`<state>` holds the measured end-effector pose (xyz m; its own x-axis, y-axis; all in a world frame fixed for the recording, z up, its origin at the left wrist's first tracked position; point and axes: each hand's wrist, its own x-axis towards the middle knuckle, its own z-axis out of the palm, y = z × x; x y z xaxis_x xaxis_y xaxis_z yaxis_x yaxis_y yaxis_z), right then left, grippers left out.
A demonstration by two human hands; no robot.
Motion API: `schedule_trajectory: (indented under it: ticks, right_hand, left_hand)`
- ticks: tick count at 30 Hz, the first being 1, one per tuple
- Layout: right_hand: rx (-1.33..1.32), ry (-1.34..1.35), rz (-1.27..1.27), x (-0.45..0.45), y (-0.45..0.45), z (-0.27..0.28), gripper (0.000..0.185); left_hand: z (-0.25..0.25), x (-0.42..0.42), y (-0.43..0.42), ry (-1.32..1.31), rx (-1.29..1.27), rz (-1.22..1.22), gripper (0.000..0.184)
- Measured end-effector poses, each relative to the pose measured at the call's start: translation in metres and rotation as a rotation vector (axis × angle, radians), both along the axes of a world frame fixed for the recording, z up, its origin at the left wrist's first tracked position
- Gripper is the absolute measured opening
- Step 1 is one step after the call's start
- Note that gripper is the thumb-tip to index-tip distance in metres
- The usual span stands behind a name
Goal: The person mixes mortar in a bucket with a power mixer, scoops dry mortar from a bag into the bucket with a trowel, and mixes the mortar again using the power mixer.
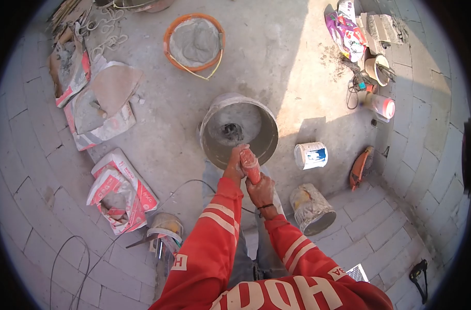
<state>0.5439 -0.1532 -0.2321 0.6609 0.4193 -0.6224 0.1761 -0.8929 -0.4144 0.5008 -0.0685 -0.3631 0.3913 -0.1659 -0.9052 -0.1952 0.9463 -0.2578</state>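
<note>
A red power drill [250, 164] is held over a large grey bucket [207, 121] in front of me. My left hand [235, 159] wraps round the front of the drill, near the bucket's near rim. My right hand [261, 191] grips the drill's rear handle, closer to my body. Under the drill, a dark swirl marks the wet grey mix [248, 121] in the bucket. Whatever tool is fitted to the drill is mostly hidden by my left hand and the mix.
An orange-rimmed bucket [166, 44] of grey mortar stands ahead. Torn bags [137, 181] lie at left, near a small bucket [166, 223] of tools. A cable [189, 181] crosses the floor. At right are a white pail [303, 156] and a tipped bucket [302, 199]. Block walls flank both sides.
</note>
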Motion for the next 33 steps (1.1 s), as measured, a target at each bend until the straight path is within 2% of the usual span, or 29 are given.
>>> schedule_trajectory:
  ticks: [5, 11, 14, 18, 21, 23, 25, 26, 28, 30, 33]
  right_hand:
    - [0.032, 0.042, -0.059, -0.011, 0.007, 0.003, 0.024]
    - [0.063, 0.005, -0.036, -0.001, 0.023, -0.002, 0.025]
    - [0.098, -0.043, -0.009, 0.004, 0.026, -0.014, 0.023]
    - [0.097, -0.044, -0.054, 0.015, 0.042, -0.013, 0.022]
    - [0.108, -0.088, -0.1, 0.021, 0.041, -0.015, 0.023]
    - [0.145, -0.119, -0.148, 0.026, 0.04, -0.013, 0.025]
    - [0.091, -0.096, -0.184, 0.029, 0.032, -0.011, 0.025]
    - [0.066, -0.082, -0.203, 0.03, 0.027, -0.01, 0.025]
    - [0.038, -0.1, -0.17, 0.031, 0.018, -0.009, 0.023]
    - [0.015, -0.11, -0.162, 0.027, 0.01, -0.007, 0.023]
    - [-0.009, -0.118, -0.17, 0.019, 0.004, -0.004, 0.024]
  left_hand:
    - [-0.027, -0.025, -0.007, 0.001, 0.069, -0.023, 0.022]
    - [-0.028, -0.013, 0.016, 0.0, 0.054, 0.02, 0.022]
    - [-0.002, -0.005, 0.028, -0.023, 0.249, 0.077, 0.027]
    - [0.07, 0.012, 0.063, -0.054, 0.382, 0.016, 0.041]
    - [0.074, 0.019, 0.062, -0.175, 0.449, -0.016, 0.039]
    - [0.074, 0.029, 0.051, -0.165, 0.633, -0.006, 0.036]
    - [0.039, 0.038, 0.032, -0.149, 0.56, -0.032, 0.033]
    - [-0.017, 0.041, 0.014, -0.138, 0.395, -0.062, 0.03]
    - [-0.016, 0.052, 0.016, -0.1, 0.197, -0.071, 0.025]
    - [-0.004, 0.052, 0.009, -0.042, 0.126, -0.031, 0.024]
    - [-0.014, 0.048, 0.005, -0.139, 0.022, -0.145, 0.027]
